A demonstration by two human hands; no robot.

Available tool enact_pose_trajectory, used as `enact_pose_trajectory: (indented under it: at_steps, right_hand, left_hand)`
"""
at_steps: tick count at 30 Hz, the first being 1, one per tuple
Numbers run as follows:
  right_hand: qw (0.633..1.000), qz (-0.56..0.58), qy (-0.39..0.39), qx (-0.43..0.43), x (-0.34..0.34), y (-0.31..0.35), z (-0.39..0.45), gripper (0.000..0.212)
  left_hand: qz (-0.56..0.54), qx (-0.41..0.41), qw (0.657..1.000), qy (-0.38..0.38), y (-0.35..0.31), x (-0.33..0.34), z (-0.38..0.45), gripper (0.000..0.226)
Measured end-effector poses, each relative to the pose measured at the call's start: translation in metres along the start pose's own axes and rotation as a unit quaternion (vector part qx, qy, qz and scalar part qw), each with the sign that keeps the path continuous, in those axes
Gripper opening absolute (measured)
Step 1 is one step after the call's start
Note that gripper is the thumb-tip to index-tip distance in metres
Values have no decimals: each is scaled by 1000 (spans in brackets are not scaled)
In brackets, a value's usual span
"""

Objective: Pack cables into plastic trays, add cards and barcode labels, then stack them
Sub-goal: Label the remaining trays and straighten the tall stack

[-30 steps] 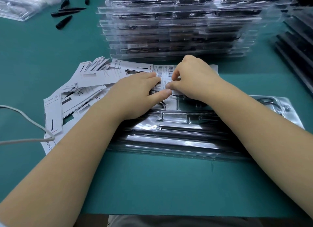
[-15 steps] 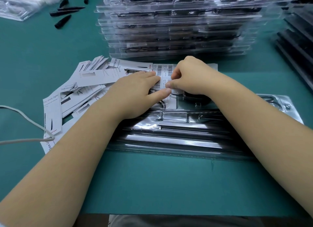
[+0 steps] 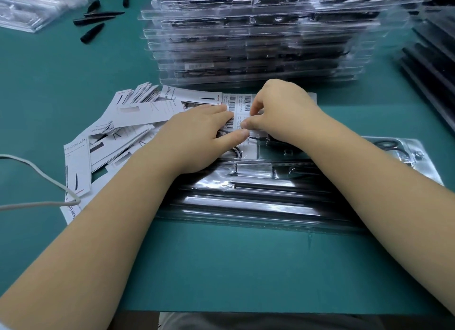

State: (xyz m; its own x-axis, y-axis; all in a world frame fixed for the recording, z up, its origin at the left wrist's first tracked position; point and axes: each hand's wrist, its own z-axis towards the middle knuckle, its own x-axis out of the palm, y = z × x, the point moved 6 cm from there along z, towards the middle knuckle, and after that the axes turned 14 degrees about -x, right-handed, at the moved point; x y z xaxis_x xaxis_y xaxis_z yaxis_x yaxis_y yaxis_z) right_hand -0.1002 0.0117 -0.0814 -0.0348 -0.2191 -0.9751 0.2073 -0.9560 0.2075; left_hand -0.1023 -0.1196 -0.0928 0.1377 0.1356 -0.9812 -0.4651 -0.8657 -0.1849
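**Both hands on the barcode label sheet, above the filled tray**

Left hand [image 3: 197,137]: flat, fingers straight and together, pressing down on the barcode label sheet [image 3: 237,108]; thumb stretched out toward the right hand. Nothing gripped.

Right hand [image 3: 280,113]: fingers curled, thumb and forefinger pinched together at the sheet's near edge, apparently on a single label; too small to tell whether the label is lifted or merely touched.

Label sheet: white, several barcodes showing, lying at the far edge of the clear plastic tray [image 3: 283,196] and just in front of the stack of filled trays [image 3: 258,36]. Part of it hidden under both hands.

Tray: flat on the green mat [image 3: 221,268], long side across the view, black parts in its channels, a coiled black cable [image 3: 386,145] in the right end compartment. Both forearms crossing above it.

Printed cards [image 3: 110,142]: loose fanned heap just left of the tray, some overlapping, partly under the left forearm.

Far left: a pale cord [image 3: 44,177] curving onto the card heap. Back left: black pointed pieces [image 3: 93,22] scattered on the mat, beside a pile of empty clear trays [image 3: 37,7]. Right edge: more dark stacked trays [image 3: 433,66].
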Motion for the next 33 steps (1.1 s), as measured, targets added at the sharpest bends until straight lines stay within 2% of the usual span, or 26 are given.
enact_pose_trajectory:
  at_steps: [4,8,13,21,30,33]
  right_hand:
    - [998,55,22,11,5,-2,1,31]
    - [995,96,11,15,5,-5,-1,26]
    - [998,50,-19,14,2,-4,-1,32]
    - [1000,-13,18,7,1,4,1,32]
    - [997,64,28,15,4,1,-2,29]
    - [996,74,52,17,6,2,-1,16]
  left_hand:
    - [2,-4,1000,0,0,0,0,64]
    - [2,-9,1000,3,1,1,0,63]
    - [6,-11,1000,5,1,0,0,65]
    - [1,0,1000,-4,0,1,1,66]
    - [6,-1,1000,-2,0,2,1,65]
    - [6,-3,1000,0,0,1,1,65]
